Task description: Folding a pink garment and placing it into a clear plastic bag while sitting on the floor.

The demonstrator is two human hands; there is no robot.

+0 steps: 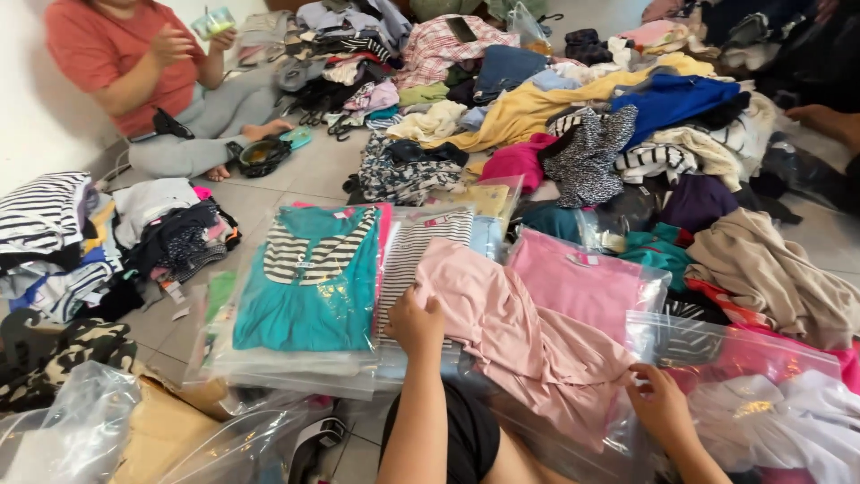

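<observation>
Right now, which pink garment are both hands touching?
The loose light pink garment under the left hand and right hand; the brighter pink one lies bagged.

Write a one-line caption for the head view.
Both hands, left and right, press a pink garment flat beside a bagged teal top, amid a clothes pile.

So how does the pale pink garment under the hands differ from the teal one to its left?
The pale pink garment lies loose and creased, out of any bag, with the left hand and right hand gripping its edges. The teal garment is folded flat inside a clear plastic bag, untouched, on a stack of bagged clothes. The teal one carries a striped black-and-white front panel; the pink one is plain. Both are tops lying on the floor.
</observation>
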